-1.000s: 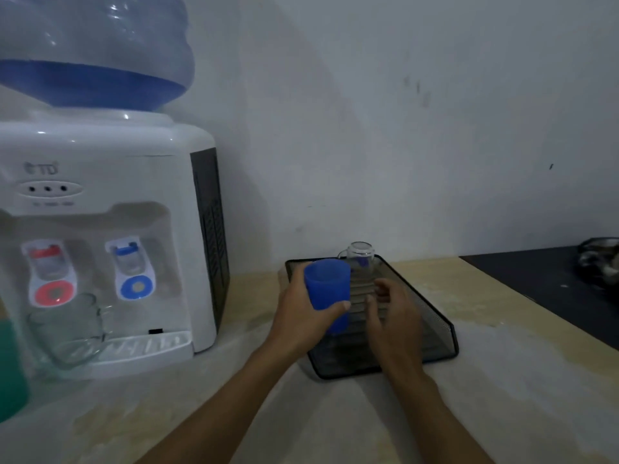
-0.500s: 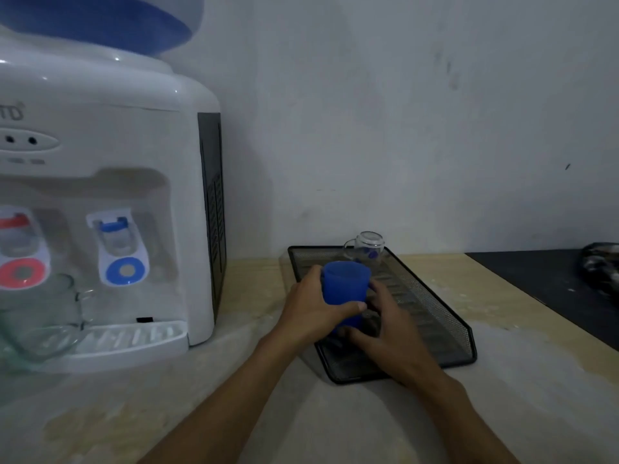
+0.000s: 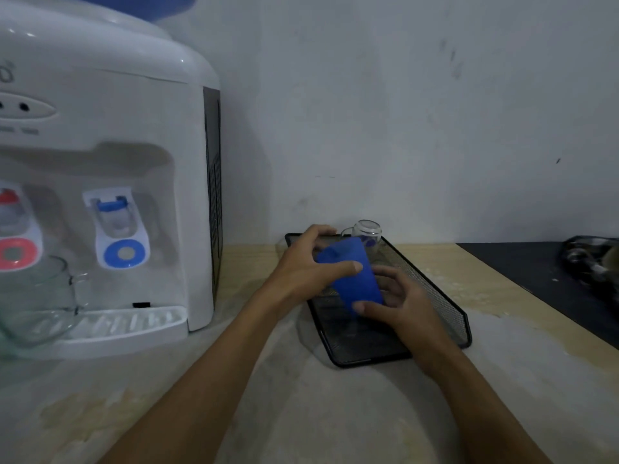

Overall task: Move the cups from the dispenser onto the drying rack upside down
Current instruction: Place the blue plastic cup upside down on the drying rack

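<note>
Both hands, blue cup (image 3: pixel 351 276) tilted.

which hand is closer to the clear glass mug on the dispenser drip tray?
Left. The left hand grips the blue cup over the black mesh rack, on the side facing the glass mug. The right hand sits beyond the cup, farther away.

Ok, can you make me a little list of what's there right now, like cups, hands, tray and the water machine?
blue cup: tilted, held by both hands above the black mesh tray
left hand: gripping the cup's upper part
right hand: fingers at the cup's lower end
small glass cup: upside down at the tray's far end
water dispenser: left of the tray
big glass mug: upright on the dispenser's drip tray
counter: under everything
</note>
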`<state>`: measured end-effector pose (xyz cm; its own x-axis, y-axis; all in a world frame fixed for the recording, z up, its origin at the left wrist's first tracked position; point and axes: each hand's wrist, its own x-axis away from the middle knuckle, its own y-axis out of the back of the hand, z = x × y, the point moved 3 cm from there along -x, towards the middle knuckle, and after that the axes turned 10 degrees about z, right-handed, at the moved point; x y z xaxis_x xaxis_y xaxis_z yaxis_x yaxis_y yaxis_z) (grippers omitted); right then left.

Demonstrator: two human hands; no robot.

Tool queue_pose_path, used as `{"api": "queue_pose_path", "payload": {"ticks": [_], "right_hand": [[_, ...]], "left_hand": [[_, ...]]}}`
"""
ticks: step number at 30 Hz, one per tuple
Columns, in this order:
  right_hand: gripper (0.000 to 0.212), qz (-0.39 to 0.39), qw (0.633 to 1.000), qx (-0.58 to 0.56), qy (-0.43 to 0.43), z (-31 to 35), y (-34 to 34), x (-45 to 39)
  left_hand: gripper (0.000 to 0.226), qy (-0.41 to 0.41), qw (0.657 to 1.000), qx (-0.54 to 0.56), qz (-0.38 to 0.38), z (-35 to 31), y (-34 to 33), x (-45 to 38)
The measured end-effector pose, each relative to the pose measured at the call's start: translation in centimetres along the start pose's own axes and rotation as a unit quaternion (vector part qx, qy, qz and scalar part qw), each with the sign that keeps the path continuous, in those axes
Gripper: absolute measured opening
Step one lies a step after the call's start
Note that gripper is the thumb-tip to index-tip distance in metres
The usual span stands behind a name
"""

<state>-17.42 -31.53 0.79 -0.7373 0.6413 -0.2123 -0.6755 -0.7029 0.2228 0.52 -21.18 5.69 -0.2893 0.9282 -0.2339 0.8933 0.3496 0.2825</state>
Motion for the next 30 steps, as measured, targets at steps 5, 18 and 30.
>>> {"api": "queue_pose_path", "payload": {"ticks": [5, 18, 30], "right_hand": [[0.065, -0.063, 0.918, -0.39, 0.028, 0.9, -1.0, 0.2], [0.057, -0.137, 0.785, -0.605, 0.01, 2.1, -2.5, 0.7], [0.032, -0.279, 0.857, -0.431, 0.044, 1.8, 2.1, 1.2]], "left_hand": [[0.059, -0.013, 0.999, 0.035, -0.012, -1.2, 0.0, 0.1], [0.086, -0.007, 1.0, 0.011, -0.002, -0.7, -1.6, 0.1], [0.058, 0.057, 0.986, -0.062, -0.144, 7.8, -0.5, 0.4]]}}
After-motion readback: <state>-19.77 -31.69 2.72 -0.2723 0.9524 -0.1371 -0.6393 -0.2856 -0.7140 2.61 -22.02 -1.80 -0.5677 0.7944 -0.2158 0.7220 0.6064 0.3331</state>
